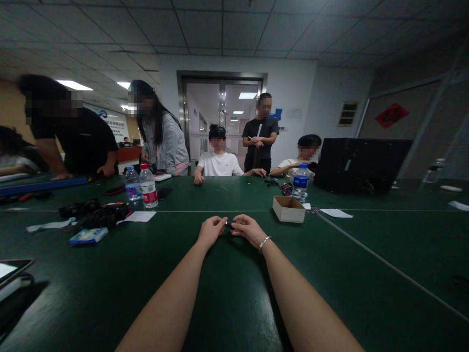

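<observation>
Both my hands meet over the middle of the green table (234, 283). Between their fingertips is a small dark object (228, 224) with a light spot on its left end; it is too small to name. My left hand (211, 231) is closed in a pinch at the left end of it. My right hand (249, 229), with a silver bracelet (264, 244) at the wrist, pinches the right end. An open cardboard box (288, 210) stands beyond my right hand, apart from it.
Two water bottles (148, 188) stand at the left near dark straps (104, 215) and a blue-white packet (88, 236). A blue-labelled bottle (301, 182) is behind the box. A large black case (361, 166) stands at the right. Several people are around the far side.
</observation>
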